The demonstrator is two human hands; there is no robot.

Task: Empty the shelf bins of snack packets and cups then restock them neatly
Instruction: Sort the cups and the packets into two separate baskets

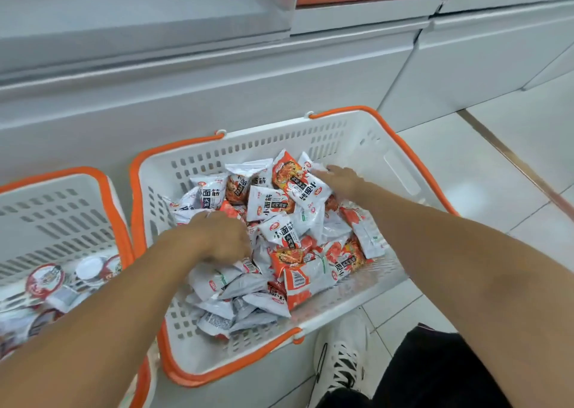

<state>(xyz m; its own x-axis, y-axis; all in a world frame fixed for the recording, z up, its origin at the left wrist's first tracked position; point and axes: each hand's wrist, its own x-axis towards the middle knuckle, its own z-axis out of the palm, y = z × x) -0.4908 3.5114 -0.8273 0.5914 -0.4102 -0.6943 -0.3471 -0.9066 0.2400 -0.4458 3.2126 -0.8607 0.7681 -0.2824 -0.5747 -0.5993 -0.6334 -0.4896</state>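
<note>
Snack packets (279,230) heaped in right basket (400,171), cups (45,278) in left basket (62,196) | left hand (214,236) grip curled into heap, contents unclear; right hand (341,179) spread flat on far packets | I'd expect slippery packets spilling if I scoop too many.

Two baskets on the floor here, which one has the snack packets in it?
The right basket, the one both hands are in. It holds a heap of snack packets; the left basket holds round cups instead.
</note>
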